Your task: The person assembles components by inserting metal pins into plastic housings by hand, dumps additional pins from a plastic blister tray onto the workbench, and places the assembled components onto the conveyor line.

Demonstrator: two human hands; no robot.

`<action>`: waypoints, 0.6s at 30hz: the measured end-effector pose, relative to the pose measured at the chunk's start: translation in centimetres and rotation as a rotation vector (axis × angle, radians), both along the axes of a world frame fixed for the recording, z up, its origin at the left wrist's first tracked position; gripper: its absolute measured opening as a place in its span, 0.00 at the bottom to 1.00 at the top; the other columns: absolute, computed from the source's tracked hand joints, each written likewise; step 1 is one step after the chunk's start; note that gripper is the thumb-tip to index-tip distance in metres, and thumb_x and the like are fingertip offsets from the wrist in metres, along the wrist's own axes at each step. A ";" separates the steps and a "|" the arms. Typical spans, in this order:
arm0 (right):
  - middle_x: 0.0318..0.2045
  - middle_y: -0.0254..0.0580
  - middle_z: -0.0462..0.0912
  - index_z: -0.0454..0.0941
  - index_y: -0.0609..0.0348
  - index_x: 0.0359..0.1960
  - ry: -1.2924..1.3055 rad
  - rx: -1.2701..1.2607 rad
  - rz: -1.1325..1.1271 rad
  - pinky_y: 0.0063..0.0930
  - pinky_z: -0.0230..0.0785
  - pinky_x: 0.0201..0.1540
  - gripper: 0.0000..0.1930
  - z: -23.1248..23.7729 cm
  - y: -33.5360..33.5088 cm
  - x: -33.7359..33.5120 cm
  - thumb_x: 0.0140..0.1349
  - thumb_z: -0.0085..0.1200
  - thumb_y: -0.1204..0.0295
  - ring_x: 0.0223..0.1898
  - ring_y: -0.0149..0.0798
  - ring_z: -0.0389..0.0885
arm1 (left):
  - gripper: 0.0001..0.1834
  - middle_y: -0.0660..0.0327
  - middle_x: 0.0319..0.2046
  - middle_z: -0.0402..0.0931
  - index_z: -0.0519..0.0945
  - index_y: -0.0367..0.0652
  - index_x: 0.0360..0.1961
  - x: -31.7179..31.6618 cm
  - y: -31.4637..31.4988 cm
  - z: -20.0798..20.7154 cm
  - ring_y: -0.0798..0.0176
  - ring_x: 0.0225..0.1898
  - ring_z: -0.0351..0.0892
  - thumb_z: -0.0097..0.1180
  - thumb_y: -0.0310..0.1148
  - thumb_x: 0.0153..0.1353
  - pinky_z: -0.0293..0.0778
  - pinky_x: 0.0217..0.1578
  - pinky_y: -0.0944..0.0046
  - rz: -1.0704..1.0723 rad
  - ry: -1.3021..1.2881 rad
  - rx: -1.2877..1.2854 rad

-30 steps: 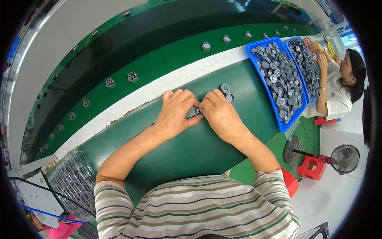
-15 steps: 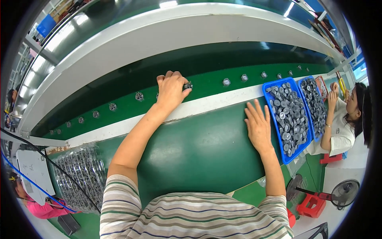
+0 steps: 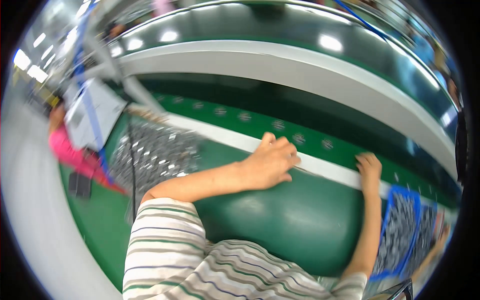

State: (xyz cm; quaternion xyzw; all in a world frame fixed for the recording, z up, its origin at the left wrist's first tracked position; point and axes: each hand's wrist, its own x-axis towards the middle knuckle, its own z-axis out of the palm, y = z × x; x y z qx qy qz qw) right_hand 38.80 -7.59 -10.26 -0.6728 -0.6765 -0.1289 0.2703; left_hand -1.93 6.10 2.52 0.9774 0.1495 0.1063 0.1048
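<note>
Our left hand is loosely curled at mid-frame with no part showing in its fingers; half a second ago it pinched one over the green belt. Our right hand, right of centre, has moved from the table to the belt's edge; blur keeps us from telling whether it grips anything. The small parts line the belt from upper left to centre, so we judge the pinched one set down among them. The blue tray sits lower right.
</note>
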 end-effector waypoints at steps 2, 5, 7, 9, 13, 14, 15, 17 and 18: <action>0.45 0.50 0.85 0.86 0.65 0.41 0.125 -0.004 0.004 0.42 0.77 0.54 0.16 -1.8 -0.4 1.7 0.48 0.63 0.86 0.49 0.54 0.84 | 0.29 0.64 0.54 0.79 0.83 0.49 0.57 -6.1 -1.1 1.7 0.58 0.59 0.75 0.77 0.41 0.54 0.62 0.58 0.47 0.126 -0.033 -0.021; 0.46 0.50 0.85 0.85 0.66 0.43 0.104 -0.015 -0.008 0.42 0.74 0.58 0.14 -2.7 -1.4 4.2 0.52 0.62 0.86 0.53 0.54 0.82 | 0.25 0.62 0.54 0.83 0.85 0.49 0.55 -15.9 -2.4 3.3 0.56 0.58 0.80 0.75 0.36 0.55 0.64 0.59 0.46 0.577 -0.032 0.092; 0.49 0.52 0.84 0.84 0.67 0.45 0.053 -0.034 -0.030 0.42 0.73 0.61 0.13 -3.4 -1.6 6.2 0.57 0.61 0.86 0.55 0.55 0.81 | 0.20 0.53 0.52 0.84 0.85 0.41 0.51 -22.9 -2.1 4.3 0.43 0.52 0.84 0.72 0.32 0.57 0.75 0.54 0.46 0.826 -0.103 0.098; 0.51 0.52 0.84 0.83 0.68 0.46 0.045 -0.046 -0.034 0.43 0.73 0.62 0.13 -3.7 -2.3 8.1 0.59 0.60 0.85 0.56 0.56 0.81 | 0.18 0.49 0.51 0.84 0.84 0.37 0.51 -30.6 -0.9 2.5 0.38 0.50 0.84 0.70 0.30 0.60 0.78 0.53 0.47 1.035 -0.138 0.281; 0.53 0.52 0.84 0.84 0.65 0.48 -0.032 -0.041 -0.072 0.42 0.73 0.62 0.14 -3.5 -3.1 10.0 0.60 0.59 0.84 0.57 0.56 0.81 | 0.16 0.42 0.56 0.82 0.86 0.37 0.54 -46.7 3.1 -2.1 0.38 0.59 0.82 0.62 0.34 0.69 0.77 0.60 0.46 1.386 -0.106 0.147; 0.54 0.52 0.84 0.84 0.64 0.50 -0.211 0.017 -0.168 0.43 0.73 0.62 0.15 -3.4 -3.3 9.8 0.61 0.59 0.84 0.58 0.55 0.81 | 0.17 0.39 0.57 0.81 0.85 0.34 0.55 -49.4 4.4 -2.9 0.36 0.59 0.81 0.61 0.34 0.70 0.76 0.62 0.47 1.412 -0.139 0.128; 0.55 0.52 0.84 0.84 0.62 0.52 -0.391 0.071 -0.266 0.44 0.73 0.62 0.16 -3.2 -3.7 9.4 0.61 0.59 0.83 0.59 0.55 0.81 | 0.18 0.36 0.58 0.80 0.84 0.31 0.56 -51.7 5.6 -3.7 0.35 0.60 0.80 0.59 0.34 0.72 0.75 0.64 0.47 1.435 -0.169 0.107; 0.55 0.51 0.84 0.83 0.59 0.56 -0.137 0.044 -0.230 0.47 0.73 0.62 0.17 -1.3 -1.1 2.2 0.65 0.62 0.77 0.57 0.57 0.81 | 0.22 0.33 0.57 0.80 0.81 0.29 0.58 -54.7 7.5 -5.0 0.33 0.62 0.79 0.55 0.39 0.75 0.73 0.66 0.45 1.513 -0.166 0.117; 0.52 0.50 0.86 0.84 0.59 0.55 -0.071 0.115 -0.084 0.43 0.74 0.60 0.15 0.8 1.0 -5.1 0.66 0.63 0.76 0.54 0.52 0.83 | 0.25 0.33 0.57 0.80 0.82 0.29 0.58 -56.8 8.0 -5.3 0.33 0.62 0.79 0.53 0.43 0.76 0.73 0.65 0.44 1.590 -0.130 0.105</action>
